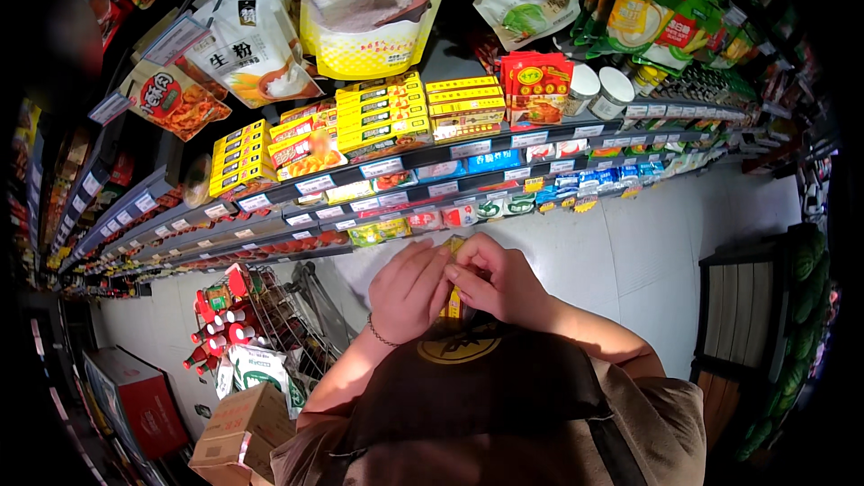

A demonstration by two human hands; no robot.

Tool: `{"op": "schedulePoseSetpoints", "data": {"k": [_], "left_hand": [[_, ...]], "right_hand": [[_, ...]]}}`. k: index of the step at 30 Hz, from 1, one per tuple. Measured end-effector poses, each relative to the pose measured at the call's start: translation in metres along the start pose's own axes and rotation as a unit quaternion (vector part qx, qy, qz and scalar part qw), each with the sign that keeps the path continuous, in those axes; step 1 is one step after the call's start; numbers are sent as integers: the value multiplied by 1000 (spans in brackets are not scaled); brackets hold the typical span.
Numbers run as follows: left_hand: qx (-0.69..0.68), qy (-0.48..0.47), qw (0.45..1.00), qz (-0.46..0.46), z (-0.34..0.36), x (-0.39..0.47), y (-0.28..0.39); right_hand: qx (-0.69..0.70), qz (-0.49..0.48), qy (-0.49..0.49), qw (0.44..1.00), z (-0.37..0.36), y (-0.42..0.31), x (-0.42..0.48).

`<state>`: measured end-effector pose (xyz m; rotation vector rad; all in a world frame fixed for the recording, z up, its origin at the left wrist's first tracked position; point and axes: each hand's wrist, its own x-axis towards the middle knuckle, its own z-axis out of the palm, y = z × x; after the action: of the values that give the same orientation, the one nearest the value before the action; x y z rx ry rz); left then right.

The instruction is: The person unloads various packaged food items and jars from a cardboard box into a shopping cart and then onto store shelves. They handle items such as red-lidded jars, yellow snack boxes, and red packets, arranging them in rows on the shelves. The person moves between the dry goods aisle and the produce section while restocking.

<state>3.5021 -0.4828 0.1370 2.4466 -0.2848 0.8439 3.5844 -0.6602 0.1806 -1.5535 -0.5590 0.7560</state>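
Both hands meet close to the apron's chest, in front of the shelves. My left hand [410, 293] wears a thin bracelet at the wrist and rests with its fingers against a yellow package in clear wrap [453, 310]. On the package's other side, my right hand [496, 280] has bent fingers, with thumb and forefinger pinched at its upper part. The hands cover much of the package, so its exact kind is unclear. Beyond them on the shelf stand stacked yellow boxes [381, 115], more yellow boxes [466, 108] and red sachets [538, 91].
Large pouches [374, 20] hang above the shelf edge [405, 165]. A wire shopping cart [277, 310] with red-capped bottles and bags stands at left, beside a cardboard box [243, 428]. A dark slatted stand [736, 310] with green produce is at right.
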Motion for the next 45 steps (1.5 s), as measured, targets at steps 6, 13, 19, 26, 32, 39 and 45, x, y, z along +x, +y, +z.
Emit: {"op": "schedulePoseSetpoints", "data": {"k": [6,13,19,26,32,39,45], "left_hand": [[-46,3,998,-46,-3,-8,10],[-213,120,937,-249,10,-31,24],[-596,263,589,-479,43,-92,18],[-685,129,601,-392,12,-75,21],[-565,-7,685,-461,-6,-69,-3],[-733,189,487,-435,2,-48,-10],[-728,281,461,-423,-14,-62,-72]], "right_hand": [[-135,-126,-98,978,-11,10,4],[-106,-125,-104,981,-1,25,-1],[-9,-96,-140,985,5,45,-6],[80,21,-139,987,8,52,5],[128,64,-130,981,11,50,11],[388,104,30,915,0,67,16],[319,-23,174,931,-47,67,16]]}}
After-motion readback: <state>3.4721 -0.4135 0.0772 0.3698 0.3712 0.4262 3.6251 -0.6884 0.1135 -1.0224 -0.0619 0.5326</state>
